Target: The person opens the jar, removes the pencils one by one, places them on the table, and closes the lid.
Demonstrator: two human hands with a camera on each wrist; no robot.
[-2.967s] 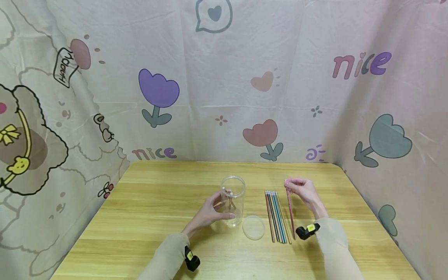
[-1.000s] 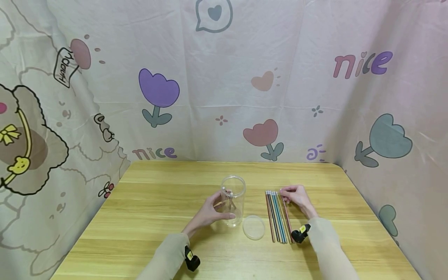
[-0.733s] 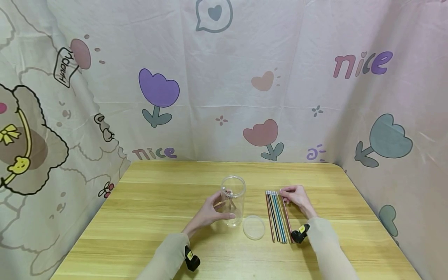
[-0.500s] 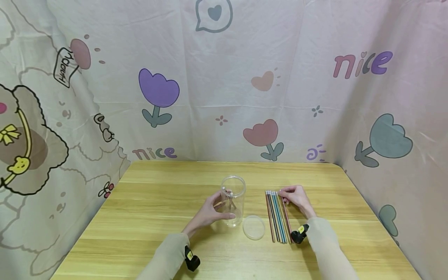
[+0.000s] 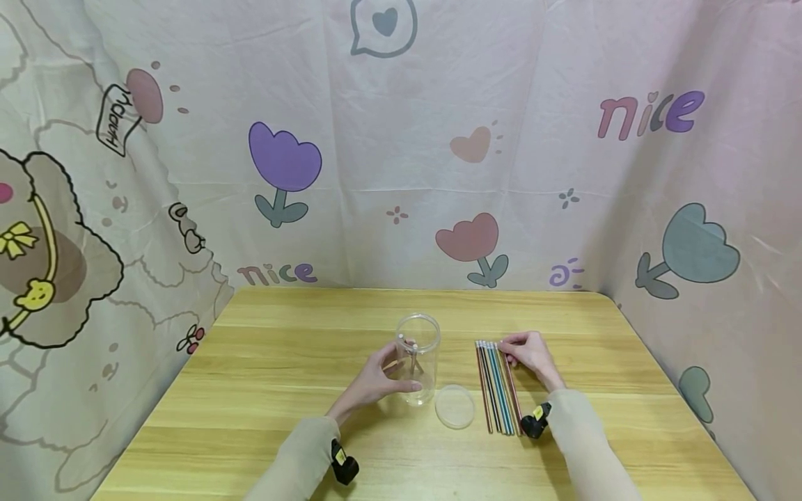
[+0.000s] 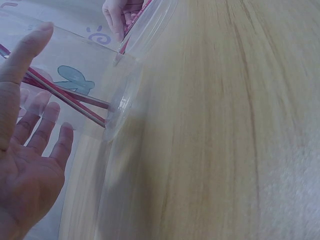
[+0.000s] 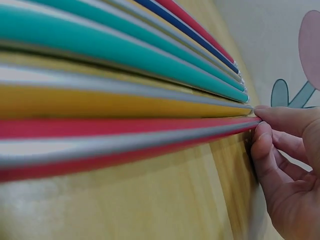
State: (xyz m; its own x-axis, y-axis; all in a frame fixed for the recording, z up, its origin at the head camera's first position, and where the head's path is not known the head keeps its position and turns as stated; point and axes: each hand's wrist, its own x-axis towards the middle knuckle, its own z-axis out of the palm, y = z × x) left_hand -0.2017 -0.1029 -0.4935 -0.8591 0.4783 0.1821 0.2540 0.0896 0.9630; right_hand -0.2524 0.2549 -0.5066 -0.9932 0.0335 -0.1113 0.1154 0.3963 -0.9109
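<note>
My left hand (image 5: 374, 381) holds a clear plastic jar (image 5: 432, 365) upright and uncapped, thumb on one side and fingers on the other. Two pencils lean crosswise inside it; in the left wrist view these pencils (image 6: 70, 97) look red with silver stripes. To the jar's right, several striped pencils (image 5: 491, 390) lie side by side in a row. With thumb and index finger, my right hand (image 5: 532, 353) pinches the far end of a red pencil (image 7: 125, 142). That red pencil lies at the row's right edge, beside a yellow pencil (image 7: 125, 102); teal, navy and red ones lie beyond.
A round translucent lid (image 5: 454, 407) lies flat between the jar and the pencils. The wooden table (image 5: 263, 390) runs back to a patterned cloth (image 5: 388, 153) hung behind and at both sides. Each wrist carries a small black camera (image 5: 344, 465).
Over three seconds my right hand has moved left and nearer, bringing the red pencil from apart to alongside the row. In the last second it shifts only slightly left. My left hand stays put.
</note>
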